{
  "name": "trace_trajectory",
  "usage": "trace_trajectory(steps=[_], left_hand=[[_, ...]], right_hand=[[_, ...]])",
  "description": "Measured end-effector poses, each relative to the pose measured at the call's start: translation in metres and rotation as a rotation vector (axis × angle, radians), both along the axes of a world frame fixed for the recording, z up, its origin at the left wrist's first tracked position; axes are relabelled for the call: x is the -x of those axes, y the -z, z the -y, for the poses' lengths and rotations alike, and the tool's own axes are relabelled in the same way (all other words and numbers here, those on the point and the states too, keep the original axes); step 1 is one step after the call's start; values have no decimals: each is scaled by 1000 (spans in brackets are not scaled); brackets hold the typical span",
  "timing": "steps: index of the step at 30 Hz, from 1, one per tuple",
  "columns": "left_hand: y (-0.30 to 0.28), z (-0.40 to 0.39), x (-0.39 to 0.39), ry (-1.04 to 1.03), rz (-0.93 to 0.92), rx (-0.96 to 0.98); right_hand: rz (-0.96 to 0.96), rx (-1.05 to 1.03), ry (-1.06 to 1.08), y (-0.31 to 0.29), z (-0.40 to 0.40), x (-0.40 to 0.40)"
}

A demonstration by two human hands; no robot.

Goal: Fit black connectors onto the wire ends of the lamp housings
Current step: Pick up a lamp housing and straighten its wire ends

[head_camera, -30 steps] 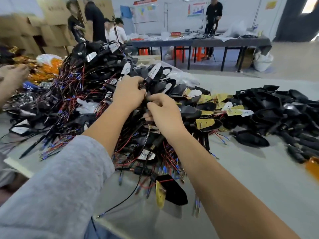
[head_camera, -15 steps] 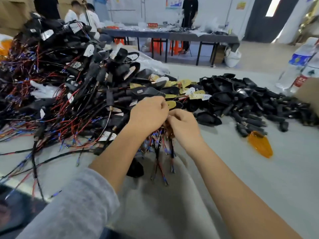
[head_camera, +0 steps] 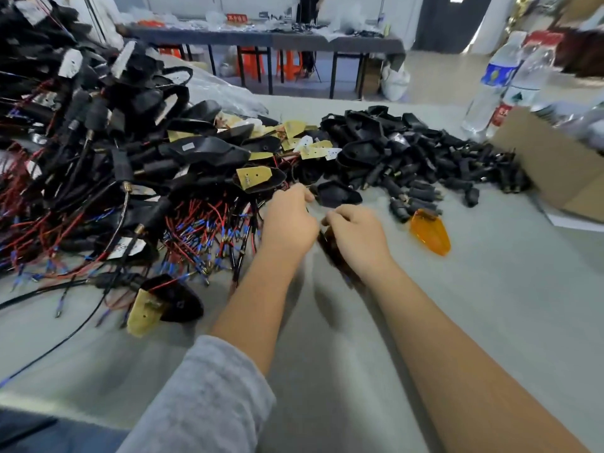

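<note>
Left hand: your left hand (head_camera: 287,220) sits at the pile's edge, fingers curled; what they pinch cannot be told.
Right hand: your right hand (head_camera: 356,235) grips a blurred dark wire end (head_camera: 330,243), fingers curled round it.
Lamp housings: wired housings (head_camera: 206,152) heaped on the tabletop (head_camera: 490,305), left.
Connectors: black connectors (head_camera: 421,188) piled right, beside an orange lens (head_camera: 429,235).

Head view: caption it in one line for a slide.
Both hands, left and right, work dark wiring between a wired lamp-housing heap and loose black connectors.
</note>
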State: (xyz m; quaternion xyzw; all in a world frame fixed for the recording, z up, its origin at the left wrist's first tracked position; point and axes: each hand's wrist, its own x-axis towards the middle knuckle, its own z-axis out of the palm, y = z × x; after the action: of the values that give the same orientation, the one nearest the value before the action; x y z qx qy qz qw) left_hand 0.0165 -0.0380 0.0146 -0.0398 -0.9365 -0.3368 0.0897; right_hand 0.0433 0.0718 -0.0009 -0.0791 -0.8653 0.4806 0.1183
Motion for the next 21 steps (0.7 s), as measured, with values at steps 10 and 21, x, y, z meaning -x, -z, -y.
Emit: trace_trajectory(steps=[10,21], left_hand=[[21,-7,7,-38,-124,-288],[10,-11,-6,173,-139,-564]], right_hand=[[-9,-29,-99,2,-9,1],[15,210,-122,-5,-6,-9]])
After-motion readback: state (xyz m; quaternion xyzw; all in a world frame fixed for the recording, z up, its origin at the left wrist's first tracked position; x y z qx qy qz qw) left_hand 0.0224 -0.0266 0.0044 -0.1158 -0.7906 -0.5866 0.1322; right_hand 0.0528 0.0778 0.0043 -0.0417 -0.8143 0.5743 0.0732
